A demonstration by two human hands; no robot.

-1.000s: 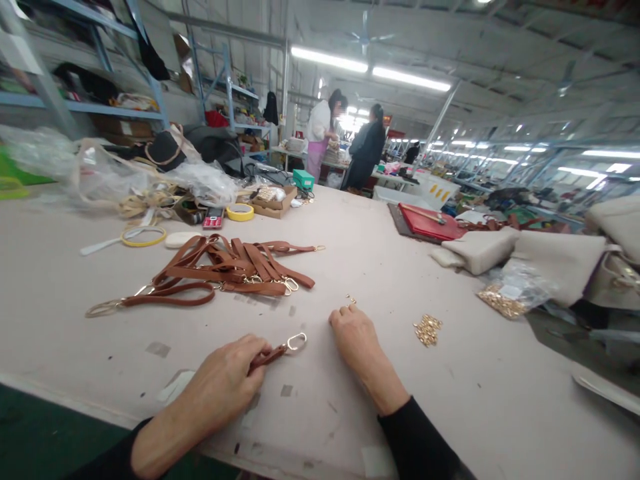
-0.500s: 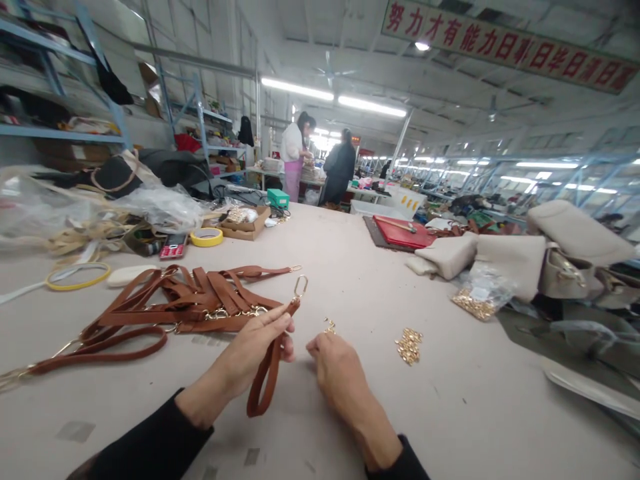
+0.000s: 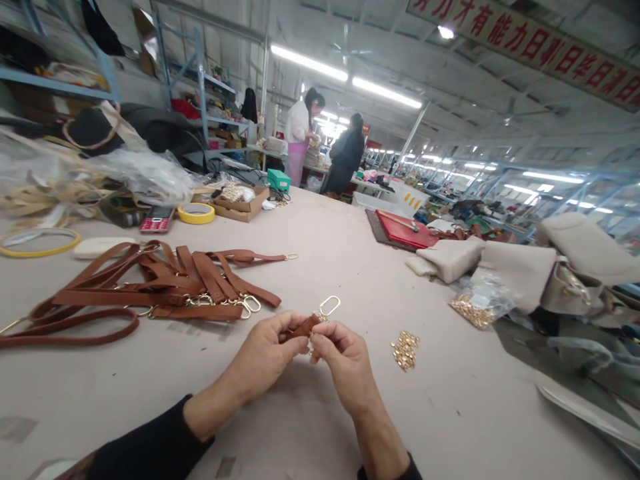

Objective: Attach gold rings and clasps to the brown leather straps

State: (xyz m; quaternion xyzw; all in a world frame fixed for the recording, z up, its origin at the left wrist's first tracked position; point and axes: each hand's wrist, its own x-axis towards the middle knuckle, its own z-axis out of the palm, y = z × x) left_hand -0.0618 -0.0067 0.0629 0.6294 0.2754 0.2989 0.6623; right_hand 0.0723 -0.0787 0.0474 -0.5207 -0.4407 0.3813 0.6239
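A short brown strap (image 3: pixel 304 327) is held above the worktop (image 3: pixel 320 440), between the two hands, with its oval metal ring (image 3: pixel 321 309) pointed away from the person. The grip of the left hand (image 3: pixel 275 350) is clenched on the strap, which is pressed between thumb and fingers. By the right hand (image 3: pixel 343 357), a small shiny piece (image 3: pixel 311 345) is pinched at the fingertips, close against the strap's end; its exact shape cannot be told. To the right of the hands, a small pile of gold metal pieces (image 3: pixel 405 350) is spread on the worktop, and farther off more of them are kept in a clear plastic bag (image 3: pixel 475 308), beside which pale bags (image 3: pixel 520 270) are heaped. To the left, a tangle of brown straps (image 3: pixel 195 280) fitted with metal rings is laid out. Behind it are placed a yellow roll of tape (image 3: pixel 196 219), a red and black phone (image 3: pixel 156 223) and a cardboard box (image 3: pixel 245 210). A red folder (image 3: pixel 405 230) is seen at the far right.
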